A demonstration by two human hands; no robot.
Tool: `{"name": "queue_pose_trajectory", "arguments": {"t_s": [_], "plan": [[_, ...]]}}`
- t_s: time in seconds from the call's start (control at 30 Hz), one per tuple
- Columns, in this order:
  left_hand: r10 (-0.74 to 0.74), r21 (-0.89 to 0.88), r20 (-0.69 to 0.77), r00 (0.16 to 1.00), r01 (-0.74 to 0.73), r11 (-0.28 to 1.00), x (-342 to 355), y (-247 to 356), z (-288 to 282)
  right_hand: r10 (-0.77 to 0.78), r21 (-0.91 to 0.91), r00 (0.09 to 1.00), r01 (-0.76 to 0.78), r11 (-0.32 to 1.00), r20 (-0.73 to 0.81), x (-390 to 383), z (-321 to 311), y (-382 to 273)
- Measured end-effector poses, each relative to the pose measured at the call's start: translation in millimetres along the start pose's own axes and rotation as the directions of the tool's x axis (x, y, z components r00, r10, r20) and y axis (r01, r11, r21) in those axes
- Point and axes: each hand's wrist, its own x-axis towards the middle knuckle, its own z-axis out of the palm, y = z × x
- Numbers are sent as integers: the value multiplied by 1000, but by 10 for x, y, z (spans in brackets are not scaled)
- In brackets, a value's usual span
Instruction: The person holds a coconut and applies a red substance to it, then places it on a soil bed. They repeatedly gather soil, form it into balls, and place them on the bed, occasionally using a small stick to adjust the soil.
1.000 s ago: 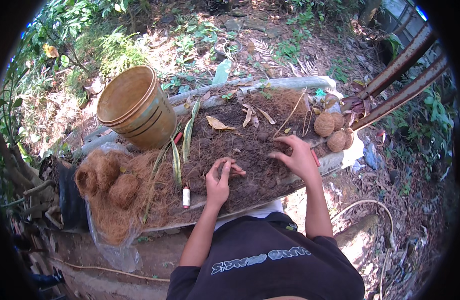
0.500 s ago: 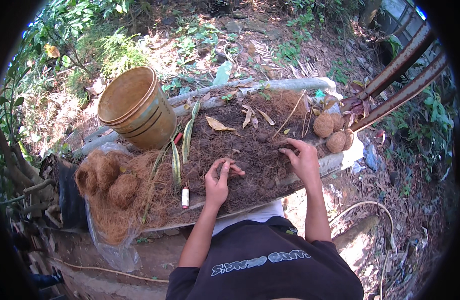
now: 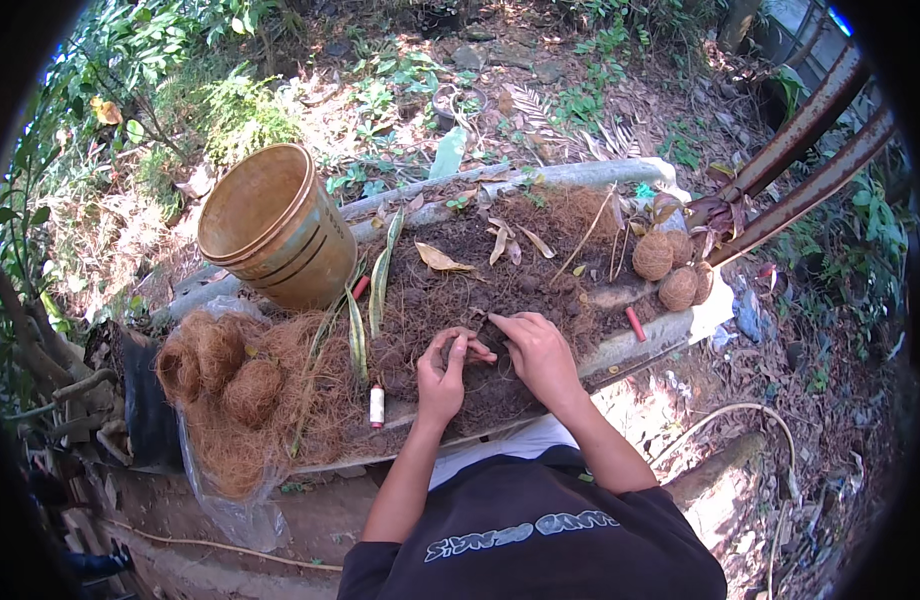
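Note:
Over the dark soil [image 3: 430, 290] on the work surface, my hands are close together. My left hand [image 3: 446, 378] is turned partly up, its fingers curled round something I cannot make out against the soil. From the right, my right hand [image 3: 540, 358] reaches in, thumb and fingers pinched at a small dark bit beside the left fingertips; its kind does not show. A spool of white thread [image 3: 377, 408] stands left of my left hand. Long green leaves with yellow edges [image 3: 358, 340] lie beyond the spool.
A large brownish bucket [image 3: 290, 240] leans at the back left. Loose coconut fibre [image 3: 310, 400] and fibre balls [image 3: 252, 392] lie at left; several wrapped fibre balls [image 3: 653, 257] sit at right. A red stick-like piece [image 3: 635, 323] is near the front edge. Rusty metal bars [image 3: 790, 190] slant in at right.
My right hand has moved left and nearer, from the soil at right to beside my left hand. The red piece at right now shows. My left hand has hardly moved.

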Motion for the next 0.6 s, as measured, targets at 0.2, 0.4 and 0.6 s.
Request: {"name": "queue_pose_trajectory", "arguments": {"t_s": [0.2,0.4,0.6], "plan": [[-6,5,-10,1000,6,1000,-7,8,13,-47,-210,997,31,977,-68,62,-54,-91],[16,8,-9,1000,-16,1000,-5,-10,-14,2,-234,996,-24,972,-94,135,-40,-96],[-4,4,-14,1000,4,1000,-4,19,11,-17,-347,997,-11,938,-77,151,-2,-63]]}}
